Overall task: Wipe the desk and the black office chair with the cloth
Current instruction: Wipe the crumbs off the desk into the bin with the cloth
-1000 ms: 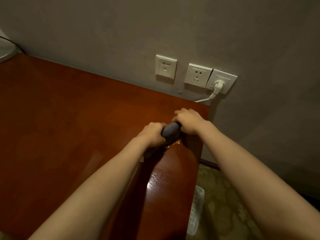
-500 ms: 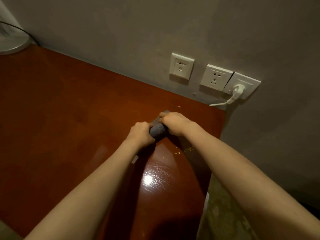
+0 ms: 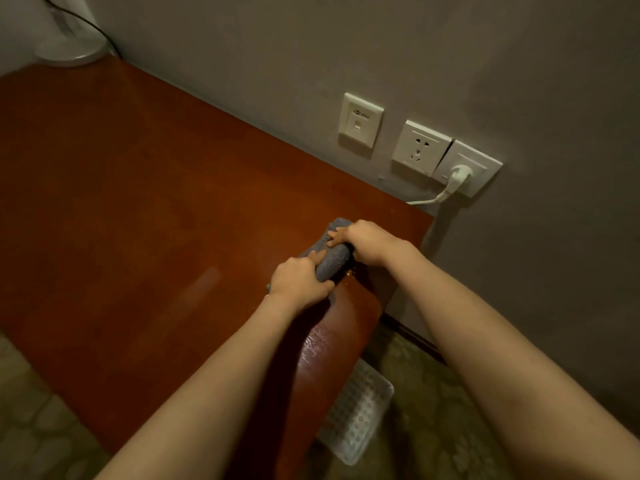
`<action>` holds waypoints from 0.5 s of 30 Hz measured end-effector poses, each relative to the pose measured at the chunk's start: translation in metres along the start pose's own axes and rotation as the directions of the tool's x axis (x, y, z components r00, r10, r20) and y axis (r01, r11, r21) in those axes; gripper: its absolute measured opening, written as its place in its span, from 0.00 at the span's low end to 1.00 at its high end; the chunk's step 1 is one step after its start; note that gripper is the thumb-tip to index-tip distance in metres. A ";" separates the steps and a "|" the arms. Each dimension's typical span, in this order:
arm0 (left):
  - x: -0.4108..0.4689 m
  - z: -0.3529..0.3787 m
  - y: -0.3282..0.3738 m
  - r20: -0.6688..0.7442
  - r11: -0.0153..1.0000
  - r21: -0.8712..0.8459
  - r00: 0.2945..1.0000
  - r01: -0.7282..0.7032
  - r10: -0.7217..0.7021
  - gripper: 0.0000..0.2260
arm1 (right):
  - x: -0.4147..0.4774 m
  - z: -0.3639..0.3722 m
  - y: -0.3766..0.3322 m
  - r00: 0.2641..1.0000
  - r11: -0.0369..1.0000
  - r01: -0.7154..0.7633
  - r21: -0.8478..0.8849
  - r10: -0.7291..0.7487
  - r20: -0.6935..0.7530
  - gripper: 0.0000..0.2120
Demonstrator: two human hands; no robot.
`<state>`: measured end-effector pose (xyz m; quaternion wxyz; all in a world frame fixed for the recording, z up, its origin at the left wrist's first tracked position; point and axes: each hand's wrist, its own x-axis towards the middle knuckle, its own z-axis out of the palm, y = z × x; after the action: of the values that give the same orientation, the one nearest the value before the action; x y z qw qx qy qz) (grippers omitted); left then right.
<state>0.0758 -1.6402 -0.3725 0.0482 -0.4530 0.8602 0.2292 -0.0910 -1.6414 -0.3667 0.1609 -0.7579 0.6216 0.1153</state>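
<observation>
A reddish-brown wooden desk (image 3: 145,216) fills the left and middle of the view. A grey textured cloth (image 3: 330,263), rolled into a thick bundle, lies on the desk near its right end. My left hand (image 3: 299,284) grips the cloth's near end with curled fingers. My right hand (image 3: 367,242) holds its far end, fingers wrapped over the top. A wet, shiny streak (image 3: 325,344) shows on the desk below the hands. The black office chair is out of view.
Three white wall plates sit above the desk's right end; the rightmost socket (image 3: 465,171) has a white plug and cord. A white round appliance base (image 3: 71,46) stands at the far left corner. A clear patterned tray (image 3: 356,410) lies on the floor beside the desk.
Both hands have slid the rolled cloth away from the desk's right edge, toward the left and the middle of the top. The grip of both hands is unchanged.
</observation>
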 end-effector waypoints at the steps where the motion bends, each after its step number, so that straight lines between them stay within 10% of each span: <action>1: -0.002 0.003 0.004 -0.001 1.000 -0.004 1.000 0.001 -0.001 0.25 | -0.004 0.002 0.001 1.000 1.000 -0.003 0.000 0.003 0.005 0.25; 15: -0.020 0.020 0.029 0.040 0.994 -0.108 0.999 -0.011 0.015 0.22 | -0.056 0.017 0.007 0.996 0.991 -0.087 0.104 0.085 0.023 0.22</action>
<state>0.0614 -1.6018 -0.3746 0.0396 -0.4445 0.8485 0.2846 -0.1086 -1.5857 -0.3620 0.2011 -0.7199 0.6573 0.0964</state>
